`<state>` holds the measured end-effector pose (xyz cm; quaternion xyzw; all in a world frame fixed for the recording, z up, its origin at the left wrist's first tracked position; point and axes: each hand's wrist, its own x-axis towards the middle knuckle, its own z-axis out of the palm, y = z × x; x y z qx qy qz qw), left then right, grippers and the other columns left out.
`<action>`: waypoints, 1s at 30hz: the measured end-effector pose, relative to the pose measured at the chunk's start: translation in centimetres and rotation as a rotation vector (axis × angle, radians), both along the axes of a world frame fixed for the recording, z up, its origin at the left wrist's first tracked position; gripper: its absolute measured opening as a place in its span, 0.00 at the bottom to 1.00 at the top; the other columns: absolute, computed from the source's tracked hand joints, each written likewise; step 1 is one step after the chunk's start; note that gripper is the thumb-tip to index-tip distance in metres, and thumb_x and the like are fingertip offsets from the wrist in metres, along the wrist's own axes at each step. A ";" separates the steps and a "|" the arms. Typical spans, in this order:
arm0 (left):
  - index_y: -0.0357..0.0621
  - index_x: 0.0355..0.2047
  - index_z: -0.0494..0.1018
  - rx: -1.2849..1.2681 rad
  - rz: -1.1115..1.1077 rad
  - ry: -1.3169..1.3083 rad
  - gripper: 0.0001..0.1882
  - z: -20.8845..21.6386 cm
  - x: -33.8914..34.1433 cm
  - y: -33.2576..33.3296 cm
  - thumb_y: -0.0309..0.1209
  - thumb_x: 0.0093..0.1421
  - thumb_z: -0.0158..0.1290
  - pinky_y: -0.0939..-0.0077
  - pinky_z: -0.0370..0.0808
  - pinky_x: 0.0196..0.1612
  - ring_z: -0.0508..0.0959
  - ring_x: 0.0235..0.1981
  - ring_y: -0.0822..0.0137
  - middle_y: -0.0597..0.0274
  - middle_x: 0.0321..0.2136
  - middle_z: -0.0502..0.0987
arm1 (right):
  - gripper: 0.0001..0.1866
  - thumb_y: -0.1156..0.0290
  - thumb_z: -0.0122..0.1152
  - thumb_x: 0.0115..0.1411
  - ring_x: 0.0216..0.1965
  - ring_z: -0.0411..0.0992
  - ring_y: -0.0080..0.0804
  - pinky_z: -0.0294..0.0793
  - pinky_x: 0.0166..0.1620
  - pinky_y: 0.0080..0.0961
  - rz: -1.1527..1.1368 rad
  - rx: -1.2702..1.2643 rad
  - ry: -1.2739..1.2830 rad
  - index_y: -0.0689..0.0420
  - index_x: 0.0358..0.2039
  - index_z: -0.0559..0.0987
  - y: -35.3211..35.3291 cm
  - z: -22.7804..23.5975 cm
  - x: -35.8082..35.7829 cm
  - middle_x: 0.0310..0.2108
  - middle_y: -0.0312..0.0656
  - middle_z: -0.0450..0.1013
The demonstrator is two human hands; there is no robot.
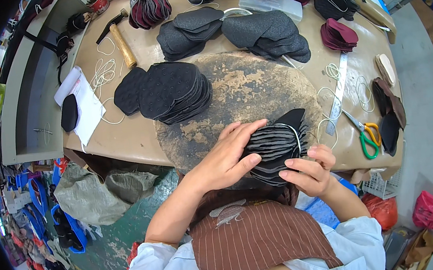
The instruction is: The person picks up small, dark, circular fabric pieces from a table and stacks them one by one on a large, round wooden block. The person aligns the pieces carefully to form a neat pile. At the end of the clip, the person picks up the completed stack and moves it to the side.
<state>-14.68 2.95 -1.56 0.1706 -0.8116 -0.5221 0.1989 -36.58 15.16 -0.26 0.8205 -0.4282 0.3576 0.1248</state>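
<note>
A bundle of black fabric cut-outs point(270, 145) stands on edge at the near side of a worn round wooden block point(243, 87), with a pale cord point(298, 139) looped around it. My left hand point(224, 158) grips the bundle's left side, thumb toward me and fingers over its far edge. At the bundle's near right corner, the curled fingers of my right hand point(312, 169) hold its edge below the cord. A black piece pokes up at the far right of the bundle. Beyond my left hand, a stack of black dotted cut-outs point(175, 89) lies on the block's far left edge.
Dark grey foam-like pieces point(266, 32) lie behind the block, and a hammer point(122, 44) is at the far left. To the right are scissors point(367, 137), a metal ruler point(337, 101), loose cord point(365, 93) and maroon pieces point(339, 35). White paper point(84, 106) hangs over the left edge.
</note>
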 end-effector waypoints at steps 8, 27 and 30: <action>0.35 0.63 0.53 -0.020 0.002 -0.009 0.38 0.6 0.0 0.0 0.50 0.61 0.45 0.56 0.48 0.65 0.60 0.60 0.49 0.45 0.59 0.62 | 0.19 0.73 0.62 0.47 0.43 0.59 0.33 0.65 0.43 0.29 -0.096 0.162 0.107 0.53 0.43 0.80 0.0 2.2 1.0 0.36 0.32 0.68; 0.34 0.63 0.51 -0.046 -0.014 -0.020 0.39 0.3 0.0 0.1 0.51 0.61 0.45 0.52 0.44 0.66 0.60 0.62 0.51 0.45 0.60 0.61 | 0.17 0.73 0.63 0.47 0.48 0.57 0.38 0.64 0.46 0.31 -0.120 0.156 0.080 0.47 0.41 0.80 0.4 1.7 0.7 0.43 0.36 0.68; 0.35 0.63 0.51 -0.064 -0.018 -0.022 0.40 0.3 0.0 0.0 0.51 0.61 0.45 0.52 0.44 0.66 0.60 0.62 0.52 0.45 0.60 0.61 | 0.18 0.74 0.61 0.49 0.47 0.57 0.38 0.65 0.44 0.31 -0.127 0.205 0.103 0.52 0.43 0.79 0.2 2.2 0.5 0.42 0.36 0.68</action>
